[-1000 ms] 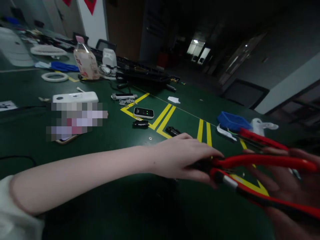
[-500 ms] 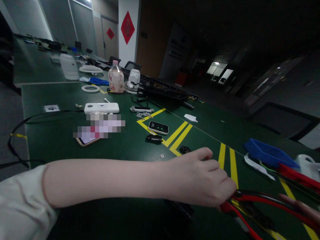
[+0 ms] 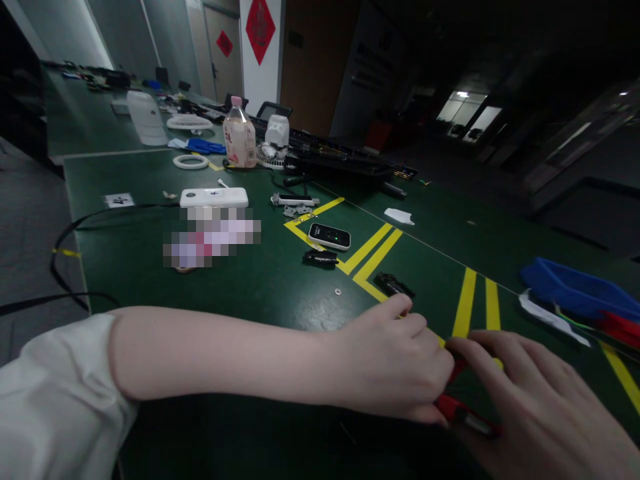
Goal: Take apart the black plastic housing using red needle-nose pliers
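Left hand [image 3: 400, 367]: closed in a fist around the head end of the red-handled pliers [image 3: 457, 408].
Right hand [image 3: 545, 393]: fingers bent over the handles, thumb side toward left hand; can't tell if gripping.
Pliers: between both hands, over the near side of the green desk [image 3: 280, 293], mostly hidden.
Black parts: one [image 3: 393, 285] just beyond left hand, another [image 3: 321, 258] beside the black-faced device [image 3: 329, 236].
Blue tray [image 3: 575, 287]: right side of desk.
White tape ring [image 3: 191, 162]: near desk's far-left corner.

I see a green desk [image 3: 270, 287] with yellow stripes [image 3: 369, 248], red pliers [image 3: 456, 407] past four o'clock, a blue tray [image 3: 575, 288] at three, a red diamond poster [image 3: 261, 31] at eleven.
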The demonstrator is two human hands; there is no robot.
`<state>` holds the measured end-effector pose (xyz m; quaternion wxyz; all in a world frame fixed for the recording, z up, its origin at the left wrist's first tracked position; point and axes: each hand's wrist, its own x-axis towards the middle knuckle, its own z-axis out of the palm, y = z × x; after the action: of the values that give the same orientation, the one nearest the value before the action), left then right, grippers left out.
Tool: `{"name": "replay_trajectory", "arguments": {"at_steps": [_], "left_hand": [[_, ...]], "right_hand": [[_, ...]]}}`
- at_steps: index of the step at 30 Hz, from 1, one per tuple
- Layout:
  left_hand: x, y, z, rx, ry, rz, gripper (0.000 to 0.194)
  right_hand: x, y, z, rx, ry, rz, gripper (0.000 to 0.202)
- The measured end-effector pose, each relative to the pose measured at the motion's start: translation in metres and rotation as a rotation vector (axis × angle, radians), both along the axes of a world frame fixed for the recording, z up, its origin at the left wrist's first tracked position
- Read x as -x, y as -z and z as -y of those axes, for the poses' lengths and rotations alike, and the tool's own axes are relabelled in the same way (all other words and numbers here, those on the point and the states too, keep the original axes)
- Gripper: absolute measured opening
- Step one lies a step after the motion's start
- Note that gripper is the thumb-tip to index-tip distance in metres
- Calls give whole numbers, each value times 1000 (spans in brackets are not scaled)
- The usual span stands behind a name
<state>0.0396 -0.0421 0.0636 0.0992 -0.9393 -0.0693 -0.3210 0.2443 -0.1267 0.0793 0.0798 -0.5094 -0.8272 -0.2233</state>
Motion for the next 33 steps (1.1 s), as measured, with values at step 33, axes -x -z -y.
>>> {"name": "replay_trajectory", "arguments": {"at_steps": [33], "left_hand": [[30,4,-75,-13,394,-634,30]], "right_hand": [[-6,53,4,-76,-64,-466,16]]}}
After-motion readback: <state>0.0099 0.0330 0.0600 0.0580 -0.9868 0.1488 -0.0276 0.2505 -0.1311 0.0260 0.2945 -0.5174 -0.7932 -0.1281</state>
